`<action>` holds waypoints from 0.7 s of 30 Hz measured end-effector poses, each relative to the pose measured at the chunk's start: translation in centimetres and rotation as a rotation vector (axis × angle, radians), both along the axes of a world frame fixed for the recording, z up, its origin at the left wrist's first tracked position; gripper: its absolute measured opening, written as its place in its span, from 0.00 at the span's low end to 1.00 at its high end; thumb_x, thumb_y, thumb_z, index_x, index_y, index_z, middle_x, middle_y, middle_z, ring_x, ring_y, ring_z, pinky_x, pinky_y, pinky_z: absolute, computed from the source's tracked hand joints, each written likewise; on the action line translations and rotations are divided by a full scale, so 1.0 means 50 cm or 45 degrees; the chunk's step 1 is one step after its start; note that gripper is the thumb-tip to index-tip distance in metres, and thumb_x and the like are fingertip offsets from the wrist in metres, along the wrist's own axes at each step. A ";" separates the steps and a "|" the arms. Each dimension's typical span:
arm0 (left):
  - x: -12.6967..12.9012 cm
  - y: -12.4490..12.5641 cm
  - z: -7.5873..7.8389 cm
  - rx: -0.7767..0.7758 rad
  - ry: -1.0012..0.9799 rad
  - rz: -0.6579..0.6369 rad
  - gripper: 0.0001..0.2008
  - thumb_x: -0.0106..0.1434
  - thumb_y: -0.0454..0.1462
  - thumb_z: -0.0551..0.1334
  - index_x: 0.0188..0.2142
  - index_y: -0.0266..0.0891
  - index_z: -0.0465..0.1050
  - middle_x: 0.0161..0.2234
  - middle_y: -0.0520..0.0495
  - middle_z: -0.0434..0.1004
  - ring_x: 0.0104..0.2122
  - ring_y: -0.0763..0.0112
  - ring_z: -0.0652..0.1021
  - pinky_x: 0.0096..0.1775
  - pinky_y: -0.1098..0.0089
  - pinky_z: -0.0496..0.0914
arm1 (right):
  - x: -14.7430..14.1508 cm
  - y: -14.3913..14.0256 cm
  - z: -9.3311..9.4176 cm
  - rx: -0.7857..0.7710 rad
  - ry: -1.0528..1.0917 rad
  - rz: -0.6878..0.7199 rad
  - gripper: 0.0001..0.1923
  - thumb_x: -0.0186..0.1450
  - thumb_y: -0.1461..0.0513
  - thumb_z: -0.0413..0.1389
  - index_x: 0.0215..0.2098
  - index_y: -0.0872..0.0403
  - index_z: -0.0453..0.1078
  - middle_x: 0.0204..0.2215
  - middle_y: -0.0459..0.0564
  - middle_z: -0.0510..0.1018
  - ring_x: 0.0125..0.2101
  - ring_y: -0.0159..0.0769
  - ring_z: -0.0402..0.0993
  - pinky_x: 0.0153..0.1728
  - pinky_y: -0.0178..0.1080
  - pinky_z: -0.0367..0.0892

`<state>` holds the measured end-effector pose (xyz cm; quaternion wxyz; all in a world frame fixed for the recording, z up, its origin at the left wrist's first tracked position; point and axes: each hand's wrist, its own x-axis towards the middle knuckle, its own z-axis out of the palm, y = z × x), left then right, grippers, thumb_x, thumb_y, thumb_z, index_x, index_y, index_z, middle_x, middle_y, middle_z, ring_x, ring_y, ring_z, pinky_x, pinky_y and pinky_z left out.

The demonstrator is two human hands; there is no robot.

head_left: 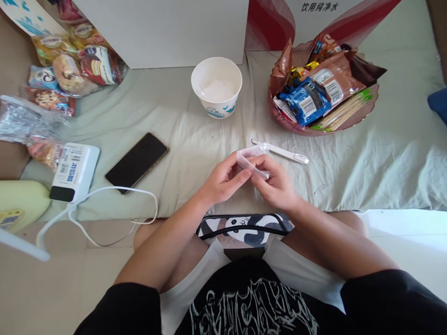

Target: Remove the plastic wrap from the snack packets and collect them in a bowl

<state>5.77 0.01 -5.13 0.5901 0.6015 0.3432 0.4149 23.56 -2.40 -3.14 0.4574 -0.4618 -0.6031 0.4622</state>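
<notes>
Clear film [244, 157] held by left hand [223, 180] and right hand [277, 186], fingers [241, 176] clamped on it, white stick [288, 153] behind partly covered, paper cup [220, 110] and snack bowl [366, 109] set beyond, bottle [24, 197] cut off at left.

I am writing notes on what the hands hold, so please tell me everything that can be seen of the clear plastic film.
The clear plastic film is thin, see-through and crumpled, with whitish shine along its folds. It is held in the fingers of the left hand and the right hand, bunched, above the pale green cloth. In this view its upper edge overlaps the white utensil; whether they touch, I cannot tell. Nor can I tell whether it is a bag or a sheet.
</notes>
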 end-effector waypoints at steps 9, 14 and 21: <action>-0.001 0.020 -0.010 -0.286 -0.171 0.159 0.21 0.64 0.57 0.70 0.40 0.41 0.82 0.34 0.48 0.83 0.35 0.69 0.80 0.39 0.68 0.73 | -0.006 0.010 -0.032 -0.133 0.064 -0.365 0.16 0.64 0.51 0.66 0.45 0.48 0.70 0.44 0.49 0.77 0.43 0.37 0.74 0.43 0.41 0.72; -0.004 0.024 -0.009 -0.321 -0.141 0.160 0.22 0.59 0.57 0.73 0.36 0.40 0.81 0.29 0.50 0.80 0.29 0.71 0.76 0.33 0.69 0.71 | 0.009 0.018 -0.031 -0.270 0.099 -0.131 0.17 0.61 0.51 0.67 0.40 0.50 0.69 0.33 0.45 0.74 0.34 0.34 0.71 0.37 0.39 0.68; -0.013 0.038 0.010 -0.256 -0.172 0.328 0.25 0.51 0.54 0.79 0.37 0.41 0.75 0.32 0.51 0.80 0.33 0.71 0.80 0.37 0.71 0.74 | 0.007 0.014 -0.008 -0.181 0.171 -0.182 0.22 0.60 0.48 0.68 0.39 0.48 0.63 0.33 0.44 0.71 0.32 0.33 0.68 0.35 0.37 0.67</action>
